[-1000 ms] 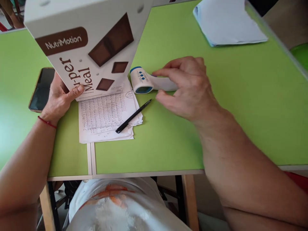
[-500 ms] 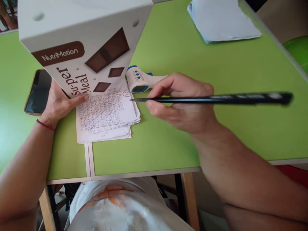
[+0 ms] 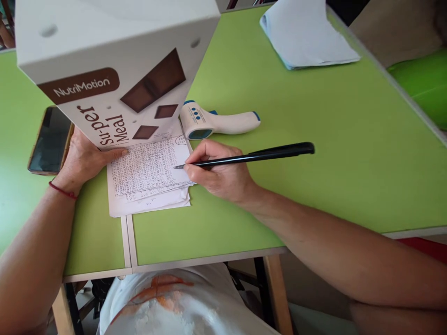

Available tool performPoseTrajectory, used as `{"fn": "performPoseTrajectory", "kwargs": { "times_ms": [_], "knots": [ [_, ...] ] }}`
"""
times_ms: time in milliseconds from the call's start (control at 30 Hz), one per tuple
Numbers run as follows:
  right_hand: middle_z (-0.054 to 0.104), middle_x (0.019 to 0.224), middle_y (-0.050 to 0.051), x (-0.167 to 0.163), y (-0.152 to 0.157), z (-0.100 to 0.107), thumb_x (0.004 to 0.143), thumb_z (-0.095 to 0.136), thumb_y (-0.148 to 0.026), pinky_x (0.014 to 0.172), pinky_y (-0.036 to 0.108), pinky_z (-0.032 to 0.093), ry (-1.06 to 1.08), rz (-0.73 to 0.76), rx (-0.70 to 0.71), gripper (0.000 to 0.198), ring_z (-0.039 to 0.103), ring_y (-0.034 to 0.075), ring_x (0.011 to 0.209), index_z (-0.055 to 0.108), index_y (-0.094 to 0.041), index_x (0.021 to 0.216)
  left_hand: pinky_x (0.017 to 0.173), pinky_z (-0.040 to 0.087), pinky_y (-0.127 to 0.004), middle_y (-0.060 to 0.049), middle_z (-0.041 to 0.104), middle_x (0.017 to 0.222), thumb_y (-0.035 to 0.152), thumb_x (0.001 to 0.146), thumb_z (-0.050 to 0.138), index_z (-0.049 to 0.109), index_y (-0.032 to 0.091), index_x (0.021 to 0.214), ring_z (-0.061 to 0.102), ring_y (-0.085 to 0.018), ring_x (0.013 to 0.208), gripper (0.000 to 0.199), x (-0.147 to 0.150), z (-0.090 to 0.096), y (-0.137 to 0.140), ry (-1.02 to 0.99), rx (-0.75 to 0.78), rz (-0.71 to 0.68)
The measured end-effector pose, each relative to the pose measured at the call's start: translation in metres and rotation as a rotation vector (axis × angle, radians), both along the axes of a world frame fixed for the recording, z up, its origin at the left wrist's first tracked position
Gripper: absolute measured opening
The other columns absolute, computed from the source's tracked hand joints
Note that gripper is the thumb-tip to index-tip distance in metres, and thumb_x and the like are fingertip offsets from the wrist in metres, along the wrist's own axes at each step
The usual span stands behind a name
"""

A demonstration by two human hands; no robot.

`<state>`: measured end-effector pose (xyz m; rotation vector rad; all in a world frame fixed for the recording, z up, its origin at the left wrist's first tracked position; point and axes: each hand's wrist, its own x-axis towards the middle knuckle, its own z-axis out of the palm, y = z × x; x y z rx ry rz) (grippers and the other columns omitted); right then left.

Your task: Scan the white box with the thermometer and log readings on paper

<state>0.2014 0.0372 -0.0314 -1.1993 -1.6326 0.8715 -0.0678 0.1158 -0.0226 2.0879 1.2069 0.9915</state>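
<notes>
My right hand (image 3: pixel 220 170) is closed round a black pen (image 3: pixel 265 154), its tip at the right part of a handwritten sheet (image 3: pixel 150 163). That sheet tops a small stack of papers on the green table. My left hand (image 3: pixel 84 156) lies at the stack's left edge, thumb stretched flat over the paper, the other fingers partly hidden by a box. This white NutriMotion box (image 3: pixel 139 70) stands tall over the back of the sheet and hides part of it. A phone (image 3: pixel 50 139) lies left of my left hand.
A white-and-blue infrared thermometer (image 3: pixel 223 122) lies just beyond my right hand. Folded white sheets (image 3: pixel 303 32) lie at the far right of the green table (image 3: pixel 349 163). Something bright green (image 3: pixel 422 88) is past the right edge.
My right hand has moved left and down with the pen, bringing its tip onto the written sheet. The thermometer's handle now shows. My left hand stays at the paper; the view has shifted slightly.
</notes>
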Motion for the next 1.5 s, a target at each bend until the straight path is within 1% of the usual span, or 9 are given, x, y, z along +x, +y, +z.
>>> {"fn": "performPoseTrajectory", "kwargs": {
  "times_ms": [133, 333, 533, 733, 867, 967, 1133, 1267, 1500],
  "knots": [
    [0.057, 0.056, -0.003, 0.000, 0.001, -0.001, 0.071, 0.060, -0.020, 0.044, 0.024, 0.038, -0.024, 0.015, 0.060, 0.013, 0.046, 0.009, 0.048, 0.051, -0.022, 0.062, 0.114, 0.027, -0.057, -0.006, 0.063, 0.107, 0.043, 0.057, 0.089, 0.064, 0.024, 0.099, 0.043, -0.039, 0.126, 0.053, -0.001, -0.002, 0.001, -0.011, 0.022, 0.003],
    [0.058, 0.059, -0.003, 0.001, 0.001, -0.005, 0.074, 0.061, -0.024, 0.045, 0.024, 0.038, -0.063, 0.039, 0.053, 0.014, 0.046, 0.009, 0.050, 0.052, -0.022, 0.064, 0.115, 0.027, -0.057, -0.004, 0.065, 0.106, 0.042, 0.057, 0.089, 0.065, 0.025, 0.100, 0.044, -0.038, 0.125, 0.052, -0.002, -0.004, 0.004, -0.016, 0.042, -0.014],
    [0.057, 0.059, -0.003, 0.001, 0.000, -0.004, 0.075, 0.059, -0.021, 0.044, 0.023, 0.037, -0.081, 0.067, 0.068, 0.012, 0.046, 0.009, 0.049, 0.051, -0.022, 0.065, 0.115, 0.026, -0.059, -0.006, 0.064, 0.105, 0.042, 0.057, 0.089, 0.064, 0.024, 0.102, 0.044, -0.038, 0.126, 0.055, -0.001, -0.002, 0.000, -0.012, 0.005, 0.023],
    [0.056, 0.058, -0.004, 0.001, -0.001, -0.003, 0.074, 0.058, -0.018, 0.044, 0.023, 0.037, -0.062, 0.079, 0.086, 0.013, 0.047, 0.009, 0.049, 0.050, -0.021, 0.065, 0.113, 0.029, -0.061, -0.006, 0.065, 0.101, 0.040, 0.057, 0.089, 0.066, 0.023, 0.097, 0.043, -0.040, 0.126, 0.050, 0.001, 0.001, -0.005, -0.023, -0.076, 0.051],
    [0.057, 0.057, -0.003, 0.001, -0.001, -0.003, 0.075, 0.059, -0.022, 0.043, 0.023, 0.036, -0.054, 0.077, 0.069, 0.013, 0.047, 0.009, 0.048, 0.051, -0.022, 0.065, 0.113, 0.028, -0.060, -0.007, 0.064, 0.103, 0.039, 0.056, 0.090, 0.065, 0.023, 0.099, 0.043, -0.040, 0.127, 0.052, 0.002, 0.002, -0.005, -0.033, -0.083, 0.050],
    [0.056, 0.057, -0.004, 0.001, 0.000, -0.004, 0.075, 0.057, -0.020, 0.043, 0.023, 0.036, -0.056, 0.055, 0.077, 0.012, 0.046, 0.009, 0.047, 0.050, -0.022, 0.065, 0.114, 0.028, -0.059, -0.007, 0.064, 0.103, 0.039, 0.056, 0.090, 0.065, 0.023, 0.098, 0.043, -0.040, 0.127, 0.052, 0.002, 0.002, -0.004, -0.023, -0.066, 0.040],
    [0.056, 0.057, -0.004, 0.001, 0.000, -0.003, 0.075, 0.056, -0.019, 0.042, 0.022, 0.036, -0.097, 0.063, 0.117, 0.013, 0.047, 0.008, 0.047, 0.049, -0.021, 0.064, 0.111, 0.034, -0.059, -0.006, 0.065, 0.103, 0.045, 0.058, 0.087, 0.063, 0.023, 0.098, 0.049, -0.038, 0.122, 0.052, 0.002, 0.001, -0.002, 0.010, 0.010, 0.030],
    [0.056, 0.057, -0.004, 0.003, 0.001, -0.004, 0.074, 0.057, -0.017, 0.041, 0.021, 0.035, -0.105, 0.094, 0.146, 0.013, 0.047, 0.008, 0.047, 0.049, -0.021, 0.064, 0.107, 0.039, -0.059, -0.005, 0.065, 0.105, 0.047, 0.059, 0.086, 0.062, 0.024, 0.101, 0.054, -0.037, 0.115, 0.053, 0.004, 0.006, -0.006, 0.109, -0.024, 0.094],
    [0.055, 0.056, -0.004, 0.003, 0.001, -0.005, 0.075, 0.057, -0.016, 0.040, 0.020, 0.034, -0.084, 0.074, 0.152, 0.014, 0.046, 0.007, 0.046, 0.049, -0.020, 0.065, 0.103, 0.041, -0.060, -0.006, 0.064, 0.107, 0.049, 0.059, 0.085, 0.061, 0.024, 0.103, 0.058, -0.037, 0.109, 0.056, 0.003, 0.007, -0.008, 0.148, -0.061, 0.127]
  ]
}}
